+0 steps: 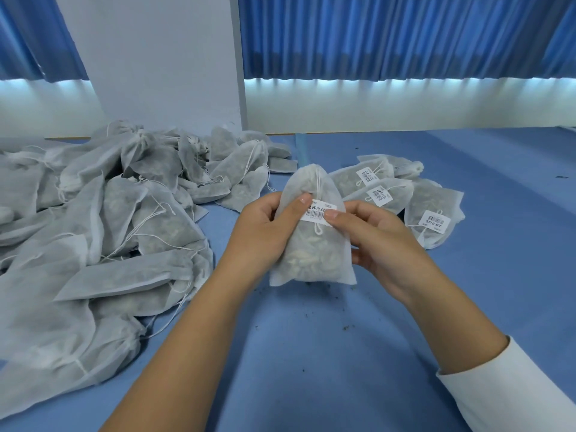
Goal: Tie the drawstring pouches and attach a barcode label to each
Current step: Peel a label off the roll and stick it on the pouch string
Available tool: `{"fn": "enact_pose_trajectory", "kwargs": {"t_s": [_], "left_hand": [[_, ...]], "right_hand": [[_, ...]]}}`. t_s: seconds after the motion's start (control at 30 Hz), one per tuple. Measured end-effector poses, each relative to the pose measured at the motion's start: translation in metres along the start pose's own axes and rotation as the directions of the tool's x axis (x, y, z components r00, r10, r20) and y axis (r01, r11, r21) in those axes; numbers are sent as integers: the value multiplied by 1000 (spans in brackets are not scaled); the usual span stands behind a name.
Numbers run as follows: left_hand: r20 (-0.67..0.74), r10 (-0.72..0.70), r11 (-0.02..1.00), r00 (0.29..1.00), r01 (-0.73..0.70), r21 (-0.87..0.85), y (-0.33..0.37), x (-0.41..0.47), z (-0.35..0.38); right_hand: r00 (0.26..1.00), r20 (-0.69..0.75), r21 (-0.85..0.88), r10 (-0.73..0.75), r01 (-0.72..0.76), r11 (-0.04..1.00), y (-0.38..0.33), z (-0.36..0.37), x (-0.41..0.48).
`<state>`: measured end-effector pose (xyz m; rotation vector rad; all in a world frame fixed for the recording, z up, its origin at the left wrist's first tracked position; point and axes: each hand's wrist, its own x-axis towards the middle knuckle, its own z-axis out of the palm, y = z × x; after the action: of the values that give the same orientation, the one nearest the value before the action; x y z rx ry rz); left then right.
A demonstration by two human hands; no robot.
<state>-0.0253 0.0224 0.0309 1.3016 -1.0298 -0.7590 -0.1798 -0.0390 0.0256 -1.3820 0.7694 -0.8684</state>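
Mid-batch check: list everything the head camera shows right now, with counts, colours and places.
Filled non-woven drawstring pouch: one, white, centre, held upright.
Barcode label: one, white with black bars, on the held pouch's front.
Labelled pouches: at least three, white, on the table right of the hands.
Pouches without visible labels: large pile, grey-white, table's left side.
Table cover: one, blue.
Crumbs: scattered, dark, near the hands.
Curtains: blue, behind the table.
Wall panel: one, white, behind the pile.
Left hand: grips the pouch, thumb at the label.
Right hand: grips the pouch, thumb on the label.
Sleeve: white, right arm.
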Motion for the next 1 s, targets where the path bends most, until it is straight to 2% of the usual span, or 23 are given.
{"fn": "enact_pose_trajectory", "kwargs": {"t_s": [0.07,0.17,0.27,0.33,0.43,0.53,0.6,0.7,0.77,0.83,0.93,1.0], "left_hand": [[3,-17,1000,1000,17,-22,-1,2,-1],[100,-82,991,992,92,-96,-2,4,-4],[145,-63,987,987,83,-137,-3,5,-6],[89,-47,986,995,61,-155,-4,5,-5],[-19,-56,980,998,51,-191,-5,7,-5],[-74,-115,974,991,98,-204,-7,9,-5],[-93,-143,975,985,125,-183,-9,10,-3],[-145,-134,988,980,121,-98,-10,12,-2],[-188,-140,988,972,126,-86,-10,14,-6],[-246,-139,990,959,127,-63,-12,17,-14],[-368,-44,971,929,127,205,-20,24,-31],[-400,29,864,916,178,471,-26,27,-42]], "right_hand": [[999,22,11,-30,30,999,-1,0,0],[997,3,85,-75,75,994,-2,-1,-1],[997,6,141,-71,70,988,-3,-1,-1],[997,-26,124,-69,72,990,-3,1,-1],[988,-84,-29,-132,130,991,-2,2,0],[985,-32,-154,-170,163,974,-2,1,-1],[985,11,-142,-170,170,975,-3,-1,-1],[987,24,-73,-156,158,985,-3,-4,1],[989,-56,-19,-137,137,990,-1,-5,4],[974,-185,156,-129,159,975,-1,-10,8],[965,-249,461,-80,191,867,-4,-20,14],[977,-211,500,-36,139,855,-3,-22,16]]}}
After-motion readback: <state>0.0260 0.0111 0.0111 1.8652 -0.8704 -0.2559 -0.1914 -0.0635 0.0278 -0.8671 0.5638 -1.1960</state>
